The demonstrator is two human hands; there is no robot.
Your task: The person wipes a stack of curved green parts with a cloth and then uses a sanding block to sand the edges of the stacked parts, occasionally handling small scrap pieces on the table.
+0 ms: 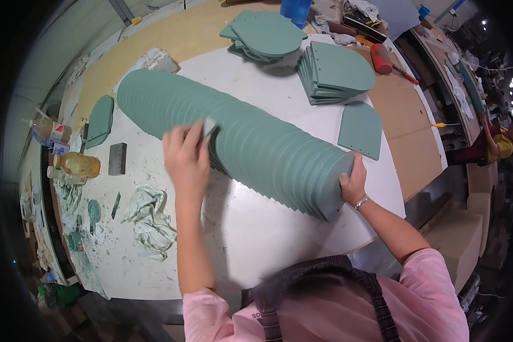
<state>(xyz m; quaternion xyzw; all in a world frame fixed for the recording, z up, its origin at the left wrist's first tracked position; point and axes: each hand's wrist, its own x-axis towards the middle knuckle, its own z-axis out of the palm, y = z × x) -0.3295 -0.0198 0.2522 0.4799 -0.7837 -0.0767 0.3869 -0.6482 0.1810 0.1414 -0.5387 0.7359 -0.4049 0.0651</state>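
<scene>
A long row of green, round-topped panels (239, 134) leans in overlapping layers across the white table, from far left to near right. My left hand (186, 149), slightly blurred, is closed in a pinch on a small pale grey block (210, 126) against the middle of the row's near side. At the near right end, my right hand (353, 179) grips the edge of the last panel. Its thumb lies on the panel's face; the other fingers are partly hidden behind.
Stacks of green panels (268, 34) (339, 68) stand at the back, with a red mallet (382, 59) beside them. One loose panel (361, 131) lies at right. On the left are a dark block (117, 158), a crumpled cloth (151, 219) and bottles (80, 164). Another person (499, 142) is at far right.
</scene>
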